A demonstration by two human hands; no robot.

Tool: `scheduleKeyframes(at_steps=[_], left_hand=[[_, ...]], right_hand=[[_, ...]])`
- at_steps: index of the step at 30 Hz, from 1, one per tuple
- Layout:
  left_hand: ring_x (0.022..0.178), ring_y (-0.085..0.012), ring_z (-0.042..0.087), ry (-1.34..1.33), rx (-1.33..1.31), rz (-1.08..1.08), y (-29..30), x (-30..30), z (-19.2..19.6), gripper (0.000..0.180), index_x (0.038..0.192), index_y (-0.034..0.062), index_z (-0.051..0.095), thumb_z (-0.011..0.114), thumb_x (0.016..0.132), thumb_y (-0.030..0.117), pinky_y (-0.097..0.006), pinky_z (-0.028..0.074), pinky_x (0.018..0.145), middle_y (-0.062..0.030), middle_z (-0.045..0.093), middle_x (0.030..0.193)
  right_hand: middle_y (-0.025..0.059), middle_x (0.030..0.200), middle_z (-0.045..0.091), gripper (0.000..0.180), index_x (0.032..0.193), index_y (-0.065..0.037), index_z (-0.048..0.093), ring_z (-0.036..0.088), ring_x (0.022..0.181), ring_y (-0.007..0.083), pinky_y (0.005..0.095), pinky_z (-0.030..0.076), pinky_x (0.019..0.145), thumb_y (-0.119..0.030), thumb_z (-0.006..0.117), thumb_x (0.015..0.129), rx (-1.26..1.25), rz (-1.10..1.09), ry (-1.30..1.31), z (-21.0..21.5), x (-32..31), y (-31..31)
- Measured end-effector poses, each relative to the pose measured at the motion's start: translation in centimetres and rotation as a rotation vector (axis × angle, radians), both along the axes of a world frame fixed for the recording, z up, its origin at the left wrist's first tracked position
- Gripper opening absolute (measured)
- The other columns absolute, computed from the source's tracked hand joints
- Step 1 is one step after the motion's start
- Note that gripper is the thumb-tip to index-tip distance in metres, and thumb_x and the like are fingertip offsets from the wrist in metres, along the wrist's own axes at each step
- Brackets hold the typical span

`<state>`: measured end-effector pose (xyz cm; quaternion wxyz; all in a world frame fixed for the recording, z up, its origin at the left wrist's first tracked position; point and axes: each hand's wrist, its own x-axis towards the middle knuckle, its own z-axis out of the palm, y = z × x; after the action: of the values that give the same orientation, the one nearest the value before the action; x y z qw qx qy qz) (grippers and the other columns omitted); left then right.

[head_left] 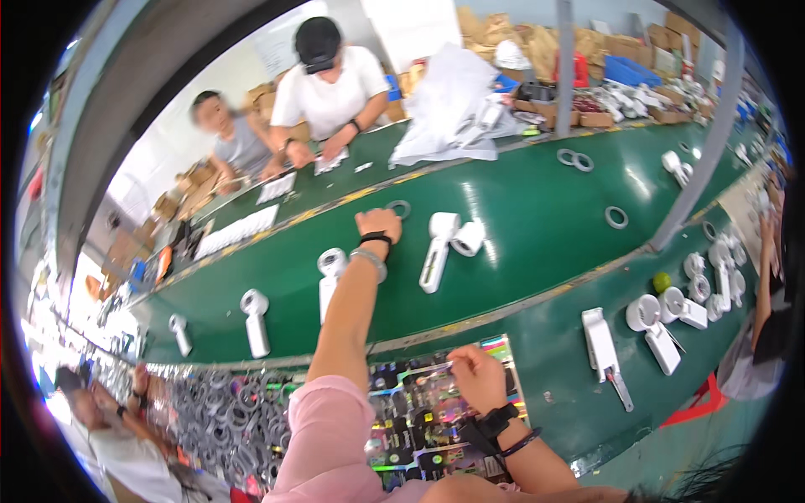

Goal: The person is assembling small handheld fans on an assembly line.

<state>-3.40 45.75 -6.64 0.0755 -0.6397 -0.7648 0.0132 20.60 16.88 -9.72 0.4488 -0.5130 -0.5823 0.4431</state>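
A loose pink sleeve (pixel 331 411) covered the left upper arm; a black wristband (pixel 376 239) and pale grey bangle (pixel 369 259) circled the left wrist (pixel 386 249), a black wristwatch (pixel 501 417) the right wrist (pixel 511 431).

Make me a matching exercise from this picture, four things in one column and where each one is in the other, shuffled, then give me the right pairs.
Things
1. Left hand
2. Right hand
3. Green ball-shaped thing
4. Black cap

Places
A. Next to white devices at the right
B. On a person across the green belt
C. Over shiny multicoloured packaging
D. At a grey ring on the green belt

Right pairs: 1-D, 2-C, 3-A, 4-B.
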Motion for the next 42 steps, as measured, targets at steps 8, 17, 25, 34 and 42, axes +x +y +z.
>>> scheduleKeyframes(at_steps=[8, 17, 25, 34, 42], left_hand=[[0.091, -0.0284, 0.066, -0.047, -0.021, 0.006, -6.5, 0.0, -0.8, 0.024, 0.093, 0.0124, 0.068, 0.045, 0.088, 0.014, -0.048, 0.037, 0.087, -0.0116, 0.068, 0.096], [0.090, -0.0317, 0.064, -0.170, 0.094, -0.045, -13.7, 0.0, 1.9, 0.020, 0.089, 0.0106, 0.067, 0.048, 0.084, 0.010, -0.048, 0.039, 0.082, -0.0133, 0.068, 0.093], [0.087, -0.0274, 0.063, -0.261, 0.128, -0.060, -23.2, -4.7, 7.1, 0.011, 0.082, 0.0184, 0.065, 0.056, 0.076, 0.017, -0.044, 0.044, 0.076, -0.0048, 0.067, 0.085], [0.053, -0.0128, 0.061, -0.670, 0.167, 0.205, -38.5, -19.6, 11.7, 0.012, 0.083, 0.0058, 0.067, 0.067, 0.073, 0.012, -0.026, 0.051, 0.052, -0.0064, 0.066, 0.070], [0.076, -0.0287, 0.064, -0.248, 0.127, 0.550, -46.0, -24.1, 8.5, 0.022, 0.089, 0.0057, 0.067, 0.057, 0.079, 0.022, -0.038, 0.052, 0.069, -0.0139, 0.067, 0.088]], right_hand=[[0.0018, 0.061, 0.059, 0.008, 0.085, -0.006, 0.065, 0.056, 0.054, 0.0093, 0.0254, 0.044, 0.052, -0.008, 0.058, 0.082, -0.135, 0.009, 0.139, -1.2, -0.1, -0.2], [0.0021, 0.061, 0.059, 0.010, 0.084, -0.005, 0.063, 0.056, 0.049, 0.0094, 0.0250, 0.043, 0.045, -0.006, 0.053, 0.084, -0.068, 0.057, 0.203, -1.8, 0.0, -0.1], [0.0031, 0.068, 0.057, 0.008, 0.089, -0.006, 0.061, 0.054, 0.048, 0.0091, 0.0229, 0.046, 0.042, -0.009, 0.053, 0.088, -0.194, 0.108, 0.345, -1.7, 1.4, 0.6], [0.0024, 0.070, 0.057, 0.011, 0.090, -0.004, 0.062, 0.055, 0.052, 0.0092, 0.0234, 0.047, 0.042, -0.010, 0.053, 0.089, -0.183, 0.137, 0.314, -1.3, 1.5, 0.5], [0.0019, 0.071, 0.057, 0.012, 0.093, -0.004, 0.062, 0.055, 0.053, 0.0088, 0.0230, 0.049, 0.045, -0.010, 0.053, 0.090, -0.206, 0.124, 0.319, -1.2, 1.7, 0.4]])
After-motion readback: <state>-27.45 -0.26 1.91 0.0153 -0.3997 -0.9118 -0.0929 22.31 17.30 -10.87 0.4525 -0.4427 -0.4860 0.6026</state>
